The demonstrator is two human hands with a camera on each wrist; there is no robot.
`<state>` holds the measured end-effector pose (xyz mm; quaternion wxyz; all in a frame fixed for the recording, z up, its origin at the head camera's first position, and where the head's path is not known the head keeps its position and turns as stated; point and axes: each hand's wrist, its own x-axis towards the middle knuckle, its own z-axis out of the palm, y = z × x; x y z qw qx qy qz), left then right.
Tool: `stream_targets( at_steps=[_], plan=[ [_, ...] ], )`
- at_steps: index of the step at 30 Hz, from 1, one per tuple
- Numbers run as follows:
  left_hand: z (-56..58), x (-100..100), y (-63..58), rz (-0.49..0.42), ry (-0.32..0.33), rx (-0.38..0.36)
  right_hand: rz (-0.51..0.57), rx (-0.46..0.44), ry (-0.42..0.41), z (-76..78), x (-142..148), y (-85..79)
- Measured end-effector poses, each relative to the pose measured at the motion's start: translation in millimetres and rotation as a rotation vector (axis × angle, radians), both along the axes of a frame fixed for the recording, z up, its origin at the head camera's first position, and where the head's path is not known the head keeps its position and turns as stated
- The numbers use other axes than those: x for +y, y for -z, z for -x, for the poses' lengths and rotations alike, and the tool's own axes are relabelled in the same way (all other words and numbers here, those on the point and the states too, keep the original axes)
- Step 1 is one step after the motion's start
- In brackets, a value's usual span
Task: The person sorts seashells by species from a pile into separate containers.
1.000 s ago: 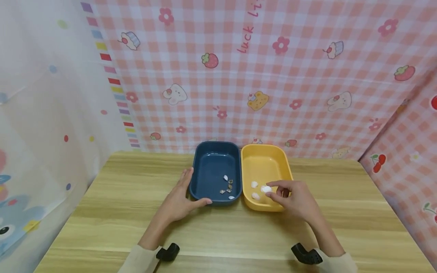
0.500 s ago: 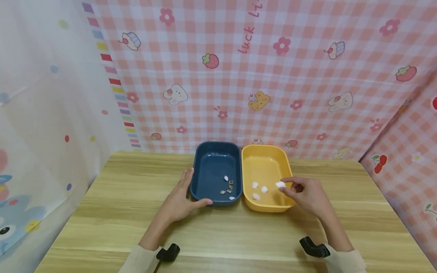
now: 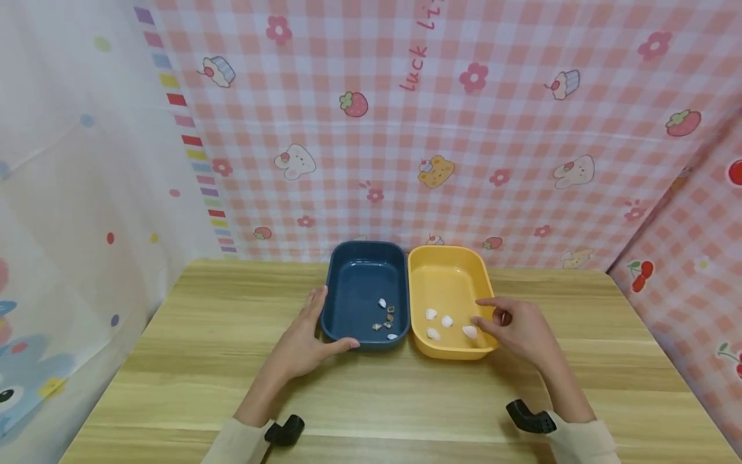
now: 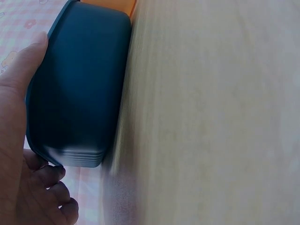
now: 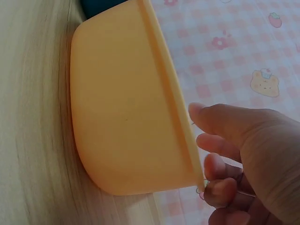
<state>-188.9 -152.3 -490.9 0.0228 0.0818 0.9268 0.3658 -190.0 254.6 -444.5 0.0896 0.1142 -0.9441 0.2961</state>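
My left hand [image 3: 304, 338] lies at the near left corner of a dark blue tray [image 3: 366, 247], thumb on its front rim and fingers along its left side. Inside that tray are several small brown shells [image 3: 389, 325] and two whitish ones, one being this pale shell [image 3: 382, 302]. My right hand [image 3: 518, 328] is over the right rim of a yellow tray [image 3: 446, 252], thumb and forefinger apart with nothing between them. Just below its fingertips a white seashell [image 3: 469, 332] lies on the yellow tray's floor. Three more white seashells, among them this one [image 3: 447, 321], lie to its left.
Both trays stand side by side on a wood-grain table [image 3: 371, 399], near its back edge. Behind them hangs a pink checked cloth [image 3: 377, 148], with a white patterned cloth [image 3: 110, 193] at the left. Black wrist mounts [image 3: 530, 417] sit at both cuffs.
My right hand has moved right from the other white seashells while pinching one, then let it go near the yellow tray's right side. The left hand has stayed in place.
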Motion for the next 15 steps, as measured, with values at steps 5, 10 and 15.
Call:
stream_targets(
  at_steps=[5, 10, 15],
  plan=[
    [-0.1, 0.0, -0.7, 0.004, 0.001, -0.013, 0.011, 0.030, -0.012, -0.1, -1.5, -2.0],
    [-1.2, -1.3, -0.5, -0.009, -0.004, -0.033, 0.033, 0.104, -0.030, -2.6, -2.5, -4.2],
    [-0.8, -6.5, 0.0, -0.097, 0.017, -0.061, 0.059, 0.142, -0.039, -7.4, 0.3, -3.7]
  ],
)
